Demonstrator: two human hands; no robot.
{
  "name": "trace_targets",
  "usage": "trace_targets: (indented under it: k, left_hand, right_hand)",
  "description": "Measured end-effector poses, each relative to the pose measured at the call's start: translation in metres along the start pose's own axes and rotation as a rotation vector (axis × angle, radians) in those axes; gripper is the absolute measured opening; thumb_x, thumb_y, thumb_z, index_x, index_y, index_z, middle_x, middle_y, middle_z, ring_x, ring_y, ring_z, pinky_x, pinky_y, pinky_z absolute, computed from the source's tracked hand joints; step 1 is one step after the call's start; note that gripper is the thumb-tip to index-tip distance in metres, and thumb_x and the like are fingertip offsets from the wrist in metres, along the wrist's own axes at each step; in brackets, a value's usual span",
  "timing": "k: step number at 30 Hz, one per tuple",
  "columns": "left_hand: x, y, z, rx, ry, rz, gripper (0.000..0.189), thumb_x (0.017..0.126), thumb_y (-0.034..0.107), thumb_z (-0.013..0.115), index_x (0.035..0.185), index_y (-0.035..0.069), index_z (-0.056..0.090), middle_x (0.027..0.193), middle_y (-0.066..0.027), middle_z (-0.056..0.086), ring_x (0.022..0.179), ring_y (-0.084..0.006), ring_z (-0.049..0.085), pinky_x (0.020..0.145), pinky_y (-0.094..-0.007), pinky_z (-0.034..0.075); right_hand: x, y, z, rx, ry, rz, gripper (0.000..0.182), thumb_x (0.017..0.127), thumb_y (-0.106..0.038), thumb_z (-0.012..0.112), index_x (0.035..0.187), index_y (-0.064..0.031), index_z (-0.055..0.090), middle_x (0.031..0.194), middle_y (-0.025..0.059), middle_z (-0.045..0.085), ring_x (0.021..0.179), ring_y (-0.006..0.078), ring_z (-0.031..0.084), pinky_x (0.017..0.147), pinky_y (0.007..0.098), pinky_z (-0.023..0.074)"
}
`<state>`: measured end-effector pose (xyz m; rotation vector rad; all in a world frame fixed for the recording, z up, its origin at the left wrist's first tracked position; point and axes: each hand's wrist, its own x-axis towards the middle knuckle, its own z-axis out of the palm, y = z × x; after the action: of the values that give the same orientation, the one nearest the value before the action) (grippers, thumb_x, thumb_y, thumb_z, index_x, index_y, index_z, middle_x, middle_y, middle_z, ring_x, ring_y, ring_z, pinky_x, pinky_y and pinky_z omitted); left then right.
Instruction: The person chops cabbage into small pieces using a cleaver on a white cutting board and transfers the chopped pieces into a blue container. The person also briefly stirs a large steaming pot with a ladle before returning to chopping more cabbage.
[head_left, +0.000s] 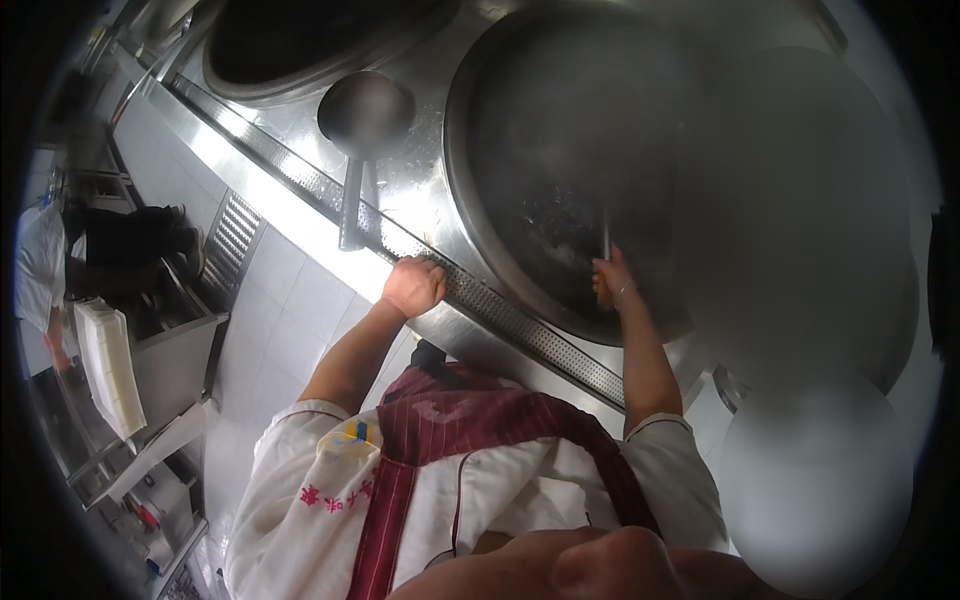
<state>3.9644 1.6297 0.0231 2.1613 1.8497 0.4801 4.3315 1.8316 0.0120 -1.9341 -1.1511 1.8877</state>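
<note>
My right hand (613, 279) grips the wooden handle (603, 292) of a tool over the near side of a large round wok (480, 217); its metal shaft runs into the wok, where steam hides the far end. My left hand (417, 286), fingers curled down, rests on the front edge of the steel stove counter (427, 172), beside a perforated drain strip (495, 298). Whether it grips that edge I cannot tell. A large ladle (366, 112) lies on the counter between two woks, its handle (351, 206) reaching over the strip.
Another big wok (262, 86) is set in the counter at the top left. Steam and blur cover the right side. Behind, at the left, a person (112, 240) stands near steel units and a stack of white trays (109, 367). A floor grate (231, 238) lies near that person's feet.
</note>
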Motion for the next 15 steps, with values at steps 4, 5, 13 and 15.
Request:
trace_targets:
  k: [4, 5, 13, 15]
  left_hand:
    - [0.001, 0.001, -0.001, 0.041, -0.060, -0.045, 0.016, 0.078, 0.022, 0.057, 0.069, 0.009, 0.060, 0.070, -0.0065, 0.061, 0.073, -0.0247, 0.060, 0.069, -0.0381, 0.048]
    - [-0.001, 0.001, -0.002, 0.037, -0.054, -0.044, 0.016, 0.078, 0.022, 0.057, 0.069, 0.009, 0.060, 0.070, -0.0067, 0.061, 0.073, -0.0248, 0.060, 0.069, -0.0380, 0.048]
    - [-0.004, -0.003, 0.007, 0.011, 0.017, -0.043, 0.016, 0.078, 0.022, 0.056, 0.069, 0.008, 0.059, 0.069, -0.0091, 0.060, 0.072, -0.0280, 0.061, 0.068, -0.0414, 0.049]
    - [-0.005, -0.004, 0.008, -0.001, 0.031, -0.033, 0.016, 0.079, 0.021, 0.057, 0.069, 0.009, 0.056, 0.070, -0.0085, 0.057, 0.072, -0.0285, 0.059, 0.066, -0.0422, 0.047]
  right_hand:
    - [-0.016, -0.001, 0.032, 0.226, -0.227, -0.036, 0.052, 0.089, -0.016, 0.057, 0.137, -0.0213, 0.037, 0.078, 0.0023, 0.051, 0.055, 0.0081, 0.047, 0.044, 0.0254, 0.0412]
    - [-0.018, 0.002, 0.039, 0.343, -0.300, -0.009, 0.050, 0.090, -0.014, 0.056, 0.136, -0.0211, 0.038, 0.079, 0.0027, 0.051, 0.054, 0.0076, 0.046, 0.044, 0.0245, 0.0412]
    - [-0.084, 0.007, 0.068, 0.761, -0.549, -0.014, 0.053, 0.091, -0.011, 0.053, 0.139, -0.0204, 0.034, 0.081, 0.0038, 0.051, 0.050, 0.0061, 0.042, 0.040, 0.0203, 0.0375]
    - [-0.109, 0.005, 0.067, 0.691, -0.512, -0.049, 0.056, 0.090, -0.010, 0.052, 0.141, -0.0197, 0.032, 0.081, 0.0041, 0.051, 0.050, 0.0060, 0.043, 0.040, 0.0205, 0.0380]
